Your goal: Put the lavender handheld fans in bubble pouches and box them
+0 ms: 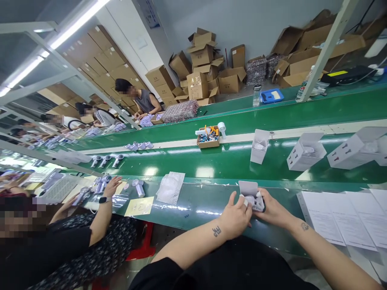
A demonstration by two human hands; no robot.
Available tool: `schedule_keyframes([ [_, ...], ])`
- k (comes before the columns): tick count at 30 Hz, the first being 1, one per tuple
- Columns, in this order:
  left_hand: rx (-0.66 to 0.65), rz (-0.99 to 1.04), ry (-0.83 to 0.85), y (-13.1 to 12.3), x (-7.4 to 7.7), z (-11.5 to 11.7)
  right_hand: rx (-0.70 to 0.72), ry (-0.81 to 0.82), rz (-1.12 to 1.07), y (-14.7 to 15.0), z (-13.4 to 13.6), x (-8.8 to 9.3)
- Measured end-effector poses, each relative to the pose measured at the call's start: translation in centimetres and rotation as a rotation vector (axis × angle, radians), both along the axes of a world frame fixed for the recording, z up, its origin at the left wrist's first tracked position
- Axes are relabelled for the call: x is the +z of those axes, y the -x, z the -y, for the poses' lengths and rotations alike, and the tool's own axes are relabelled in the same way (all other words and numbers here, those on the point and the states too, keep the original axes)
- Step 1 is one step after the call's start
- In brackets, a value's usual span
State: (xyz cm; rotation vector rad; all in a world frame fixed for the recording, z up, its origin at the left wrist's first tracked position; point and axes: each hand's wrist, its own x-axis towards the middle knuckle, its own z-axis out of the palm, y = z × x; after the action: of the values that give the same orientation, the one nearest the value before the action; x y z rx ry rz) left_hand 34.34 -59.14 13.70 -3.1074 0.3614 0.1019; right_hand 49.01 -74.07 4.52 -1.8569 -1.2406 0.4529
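Together, both hands, left hand (pixel 235 217) and right hand (pixel 272 209), clasp one small white box (pixel 252 193) at the tabletop (pixel 193 203) edge; three open white boxes (pixel 306 152) ride the green belt (pixel 229 161).

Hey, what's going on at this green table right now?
A person at a green conveyor line has both hands on a small white box with its flap open: the left hand steadies its near side and the right hand grips the other, with small white items inside. More open white boxes stand on the belt beyond. To the left, a co-worker's hand rests by some small handheld fans.
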Motion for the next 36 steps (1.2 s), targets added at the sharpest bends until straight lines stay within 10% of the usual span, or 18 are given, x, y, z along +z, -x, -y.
schedule_keyframes([
  [7,0.465,0.34,0.354,1.0,2.2,-3.6,-0.02,-0.034,0.008,-5.1,-8.5,4.2],
  [13,0.788,0.104,0.918,3.6,-1.5,-4.9,-0.035,-0.008,-0.046,-9.9,-19.8,5.2],
  [18,0.896,-0.045,1.03,4.8,-3.6,-5.5,-0.048,-0.009,-0.064,-10.0,-23.0,3.0],
  [23,0.91,-0.167,1.031,4.3,-4.7,-6.4,-0.089,-0.05,-0.061,-9.8,-19.9,3.2],
  [28,0.805,-0.263,1.07,3.8,-6.1,-6.0,-0.225,-0.058,-0.08,-6.7,-8.8,3.7],
  [32,0.817,-0.343,1.058,4.7,-6.9,-4.8,-0.239,0.062,-0.165,1.0,-2.1,0.8],
  [36,0.926,-0.362,1.048,7.2,-7.6,-5.0,0.007,0.219,-0.176,8.7,-2.2,-3.9],
])
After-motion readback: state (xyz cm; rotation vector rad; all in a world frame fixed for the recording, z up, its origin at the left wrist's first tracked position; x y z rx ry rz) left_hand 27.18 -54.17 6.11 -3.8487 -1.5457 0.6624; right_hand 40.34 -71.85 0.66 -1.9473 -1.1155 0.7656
